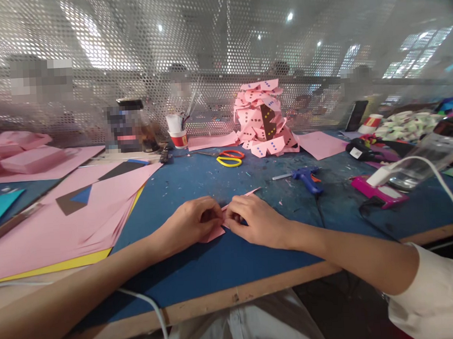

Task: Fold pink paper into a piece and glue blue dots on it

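Both hands meet over a small piece of pink paper [213, 235] on the blue tabletop [201, 272]. My left hand [198, 217] is closed, with thumb and fingers pinching the paper's left part. Close against it, my right hand [255, 216] pinches the same paper from the right. A narrow pink tip sticks out behind the right hand. The fingers hide most of the paper, so its full shape cannot be seen. Beyond the hands lie scissors [229, 158] with red and yellow handles, and a blue glue gun [306, 178] lies to the right.
Large pink sheets [110, 206] cover the left side. At the back stands a pile of folded pink paper pieces [262, 122] with dots, near a paper cup [178, 136]. On the right are a magenta device [379, 191], a clear jar [419, 162] and a white cable [445, 188].
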